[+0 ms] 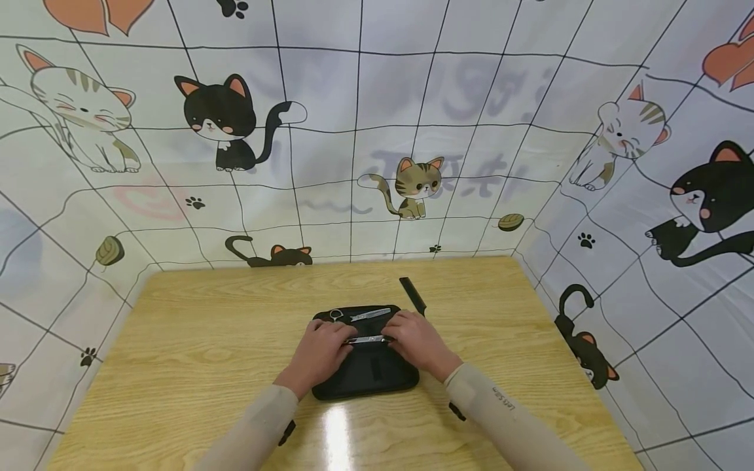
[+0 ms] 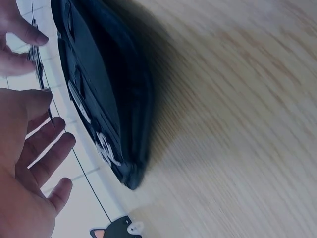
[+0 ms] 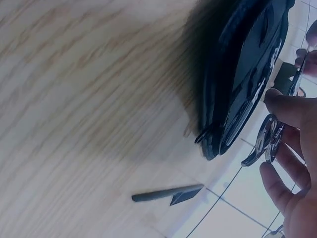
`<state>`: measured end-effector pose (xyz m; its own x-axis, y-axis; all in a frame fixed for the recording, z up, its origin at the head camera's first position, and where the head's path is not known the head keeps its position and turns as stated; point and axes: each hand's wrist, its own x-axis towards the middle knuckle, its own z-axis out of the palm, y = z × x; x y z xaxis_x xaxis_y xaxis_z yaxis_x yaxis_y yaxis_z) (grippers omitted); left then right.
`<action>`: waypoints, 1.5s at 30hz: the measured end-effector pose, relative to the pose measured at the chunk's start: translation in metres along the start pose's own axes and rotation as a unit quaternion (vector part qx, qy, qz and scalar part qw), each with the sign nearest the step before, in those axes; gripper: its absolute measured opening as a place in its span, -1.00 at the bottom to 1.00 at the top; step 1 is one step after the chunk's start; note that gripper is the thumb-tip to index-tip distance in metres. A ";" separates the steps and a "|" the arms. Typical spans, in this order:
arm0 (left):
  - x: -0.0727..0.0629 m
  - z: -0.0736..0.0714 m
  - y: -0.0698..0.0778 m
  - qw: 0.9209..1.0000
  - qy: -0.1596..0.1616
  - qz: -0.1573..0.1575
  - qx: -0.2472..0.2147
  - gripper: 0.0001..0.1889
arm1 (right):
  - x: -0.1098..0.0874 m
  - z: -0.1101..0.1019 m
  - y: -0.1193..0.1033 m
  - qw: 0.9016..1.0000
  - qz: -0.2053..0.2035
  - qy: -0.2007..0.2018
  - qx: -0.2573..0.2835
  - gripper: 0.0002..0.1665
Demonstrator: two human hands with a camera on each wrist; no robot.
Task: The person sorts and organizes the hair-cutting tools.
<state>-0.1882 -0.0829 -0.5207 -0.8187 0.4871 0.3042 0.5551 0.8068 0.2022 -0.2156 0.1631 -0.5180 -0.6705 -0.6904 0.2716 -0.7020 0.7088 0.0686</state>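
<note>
Both hands hold a pair of scissors (image 1: 366, 339) level above an open black case (image 1: 365, 383). My left hand (image 1: 321, 350) pinches the blade end between thumb and fingers; its other fingers spread loosely in the left wrist view. At the opposite end, my right hand (image 1: 418, 341) grips near the handles, and the finger rings (image 3: 270, 136) with a curved finger rest show beside its fingers. Another pair of scissors (image 1: 371, 314) lies in the far part of the case, its silver blade and ring showing.
A black comb (image 1: 413, 296) lies on the wooden table (image 1: 224, 340), just beyond the case's far right corner. White cloth (image 1: 330, 150) printed with cats and grid lines hangs behind the table and along its sides.
</note>
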 end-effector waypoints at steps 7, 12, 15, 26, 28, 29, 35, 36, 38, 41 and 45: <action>-0.014 -0.009 -0.018 0.998 -0.040 -0.049 -0.007 -0.58 | -0.005 -0.001 0.014 1.000 0.015 -0.006 -0.003 -0.75; -0.029 -0.014 -0.028 0.993 -0.085 -0.082 -0.023 -0.38 | -0.010 -0.005 0.025 0.999 0.036 -0.019 -0.012 -0.76; -0.038 -0.014 -0.033 0.990 -0.110 -0.091 -0.021 -0.21 | -0.013 -0.007 0.032 0.998 0.051 -0.021 -0.010 -0.76; -0.058 -0.008 -0.042 0.985 -0.145 -0.095 -0.005 0.17 | -0.023 -0.004 0.051 0.997 0.072 -0.008 -0.011 -0.81; -0.059 -0.008 -0.042 0.984 -0.149 -0.095 -0.005 0.19 | -0.024 -0.003 0.053 0.997 0.079 -0.017 -0.011 -0.81; -0.060 -0.007 -0.042 0.984 -0.152 -0.096 -0.006 0.20 | -0.024 -0.002 0.053 0.996 0.083 -0.023 -0.013 -0.81; -0.060 -0.005 -0.042 0.980 -0.166 -0.105 -0.005 0.22 | -0.024 -0.001 0.055 0.995 0.090 -0.046 -0.012 -0.82; -0.060 -0.005 -0.042 0.980 -0.168 -0.107 -0.006 0.22 | -0.024 -0.001 0.055 0.995 0.089 -0.046 -0.013 -0.82; -0.060 -0.004 -0.041 0.979 -0.170 -0.108 -0.011 0.21 | -0.024 0.000 0.055 0.995 0.089 -0.047 -0.017 -0.83; -0.060 -0.003 -0.041 0.978 -0.178 -0.107 -0.012 0.20 | -0.024 0.001 0.055 0.995 0.090 -0.048 -0.020 -0.84; -0.058 -0.001 -0.040 0.977 -0.184 -0.109 -0.004 0.22 | -0.023 0.001 0.054 0.995 0.088 -0.052 -0.018 -0.83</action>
<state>-0.1631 -0.1436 -0.5459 -0.9139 0.3928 -0.1025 0.3619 0.9027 0.2326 -0.2383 0.2172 -0.5216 -0.8051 -0.5649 0.1810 -0.5635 0.8236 0.0643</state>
